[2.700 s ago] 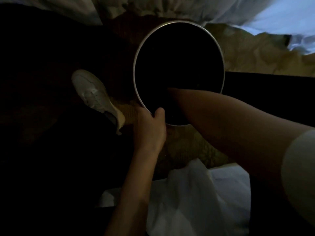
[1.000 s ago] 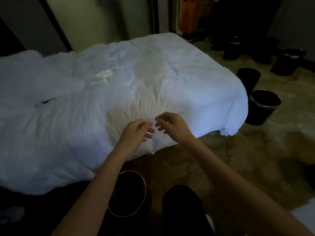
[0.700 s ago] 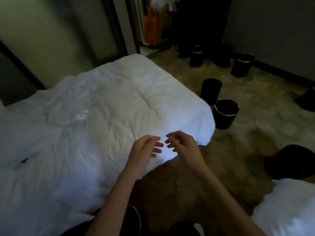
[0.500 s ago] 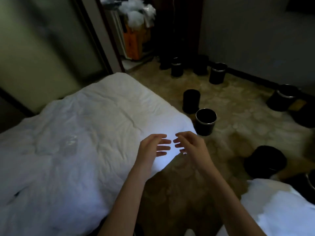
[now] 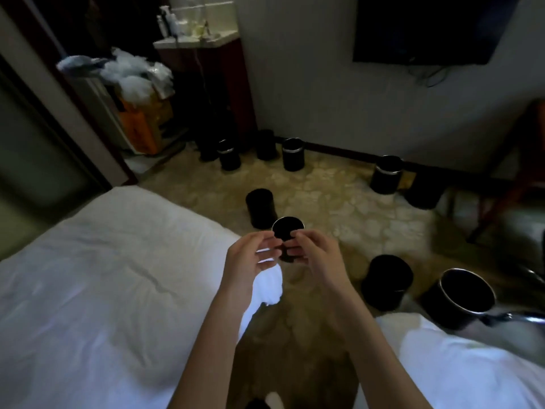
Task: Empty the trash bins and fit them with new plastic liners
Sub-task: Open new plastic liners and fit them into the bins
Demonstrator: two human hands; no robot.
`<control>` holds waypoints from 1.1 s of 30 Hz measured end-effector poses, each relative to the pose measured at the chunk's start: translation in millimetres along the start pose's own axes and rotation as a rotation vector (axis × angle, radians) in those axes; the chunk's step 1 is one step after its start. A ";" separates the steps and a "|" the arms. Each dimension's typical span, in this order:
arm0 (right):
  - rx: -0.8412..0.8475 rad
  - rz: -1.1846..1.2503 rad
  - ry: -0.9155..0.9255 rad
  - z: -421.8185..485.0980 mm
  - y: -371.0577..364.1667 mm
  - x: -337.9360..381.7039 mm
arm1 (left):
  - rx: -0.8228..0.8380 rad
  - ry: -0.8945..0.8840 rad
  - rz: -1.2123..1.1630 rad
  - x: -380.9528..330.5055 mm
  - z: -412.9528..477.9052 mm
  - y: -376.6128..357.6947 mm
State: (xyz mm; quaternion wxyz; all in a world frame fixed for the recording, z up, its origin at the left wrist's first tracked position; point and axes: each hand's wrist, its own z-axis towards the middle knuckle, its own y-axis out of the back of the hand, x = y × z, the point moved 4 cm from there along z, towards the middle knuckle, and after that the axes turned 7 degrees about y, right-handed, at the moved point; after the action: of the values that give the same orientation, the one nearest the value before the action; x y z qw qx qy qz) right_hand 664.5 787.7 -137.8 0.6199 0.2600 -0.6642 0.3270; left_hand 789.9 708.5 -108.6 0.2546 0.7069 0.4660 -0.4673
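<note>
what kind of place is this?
Probably a hotel room being serviced: a white-sheeted bed, a wall-mounted TV, and many black trash bins gathered on the floor.

A narrow strip of beige patterned stone floor ran free between the white quilted bed on the left and the white bedding on the right. Ahead, a silver-rimmed black cylindrical bin and a plain black cylindrical bin blocked it beside the bed corner. A low matte black bin and a large steel-rimmed black bin crowded the right. Beyond them the floor lay open up to the row of black bins along the wall.
</note>
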 end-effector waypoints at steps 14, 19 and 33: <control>-0.290 -0.112 -0.024 186.2 16.7 21.5 | 0.317 0.038 -0.101 -74.4 216.3 -91.0; -0.341 -0.161 -0.045 269.9 -2.6 30.3 | 0.434 0.060 -0.131 -112.2 295.1 -107.6; -0.327 -0.213 -0.108 430.8 -58.7 32.0 | 0.343 0.082 -0.178 -185.8 453.0 -81.2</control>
State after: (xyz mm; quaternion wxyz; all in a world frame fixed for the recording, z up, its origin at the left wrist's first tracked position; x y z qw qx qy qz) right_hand 424.0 425.4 -107.0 0.6485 0.2420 -0.7093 0.1331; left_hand 501.3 305.4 -132.1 0.0688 0.7144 0.4502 -0.5313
